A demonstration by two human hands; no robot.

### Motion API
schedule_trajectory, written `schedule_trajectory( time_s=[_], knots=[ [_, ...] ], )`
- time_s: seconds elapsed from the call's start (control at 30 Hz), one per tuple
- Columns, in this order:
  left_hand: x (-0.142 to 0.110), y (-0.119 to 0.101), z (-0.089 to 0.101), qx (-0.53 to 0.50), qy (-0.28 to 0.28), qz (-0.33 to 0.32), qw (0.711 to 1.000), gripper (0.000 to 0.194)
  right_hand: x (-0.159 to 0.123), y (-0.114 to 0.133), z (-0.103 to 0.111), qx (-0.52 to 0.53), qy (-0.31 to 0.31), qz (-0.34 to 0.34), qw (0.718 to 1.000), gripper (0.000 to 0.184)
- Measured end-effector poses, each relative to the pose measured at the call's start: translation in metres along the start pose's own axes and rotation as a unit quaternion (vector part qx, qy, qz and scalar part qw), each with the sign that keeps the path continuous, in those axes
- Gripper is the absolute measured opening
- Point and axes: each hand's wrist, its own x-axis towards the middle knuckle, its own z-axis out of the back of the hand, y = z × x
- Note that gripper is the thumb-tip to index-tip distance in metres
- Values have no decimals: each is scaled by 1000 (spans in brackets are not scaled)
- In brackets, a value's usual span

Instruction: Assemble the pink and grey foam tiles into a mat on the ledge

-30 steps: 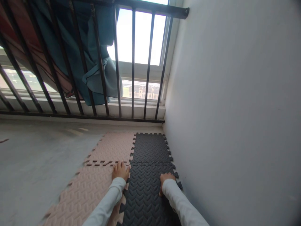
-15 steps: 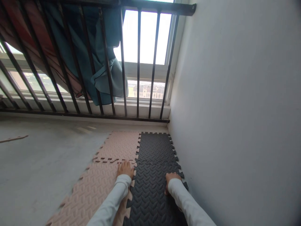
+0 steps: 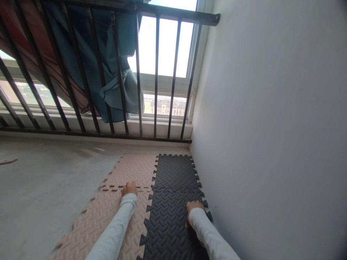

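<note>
A dark metal railing (image 3: 156, 76) runs across the upper view, its right end meeting a plain pale wall (image 3: 271, 126). Behind the bars hang a blue-green cloth (image 3: 106, 47) and, left of it, a reddish cloth (image 3: 46, 54), both in front of a bright window (image 3: 167, 47). Pale buildings (image 3: 162, 107) show through the lower pane (small and hazy). On the grey floor (image 3: 54, 173), a thin brownish strip (image 3: 8, 161) lies at the far left.

near pink mat (image 3: 94, 216): cut off below | distant buildings (image 3: 162, 107): tiny (details lost)
</note>
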Motion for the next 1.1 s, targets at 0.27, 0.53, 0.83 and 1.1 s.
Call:
schedule_trajectory(
  time_s=[0.27, 0.53, 0.83, 1.1],
  knots=[
    [-21, 3, -13, 15, -30, -43, 999, 39, -3, 1, 7, 7, 25, 1, 1000, 92],
    [-31, 22, -10, 8, 22, 2, 1000, 47, -3, 2, 6, 4, 18, 2, 1000, 89],
    [2, 83, -1, 45, 84, 15, 995, 58, -2, 1, 4, 5, 7, 5, 1000, 86],
    [16, 111, 2, 55, 96, -56, 992, 52, -4, 1, 6, -2, 9, 3, 1000, 82]
  ],
)
